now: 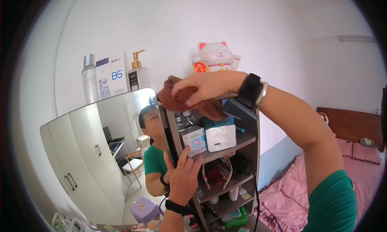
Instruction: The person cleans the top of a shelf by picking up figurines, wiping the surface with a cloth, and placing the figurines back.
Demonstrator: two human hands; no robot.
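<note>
My right hand (209, 87) is closed on a brown cloth (168, 96) at the top corner where the mirror (98, 151) meets the shelf unit; part of the cloth hangs below my fingers. My left hand (184, 176) rests lower down against the mirror's right edge, its fingers stretched out and apart. Just beyond those fingertips, a white and blue box (195, 141) and a white pack of tissues (220, 137) stand on the upper shelf (244, 142). Black bands are on both wrists. The mirror reflects a person in green.
On top stand a silver-capped bottle (89, 79), a B5 box (111, 77), a gold-pump bottle (138, 73) and a white lucky cat figure (216, 56). Lower shelves hold a headband (228, 169) and a green pack (238, 218). A pink bed (290, 187) is at the right.
</note>
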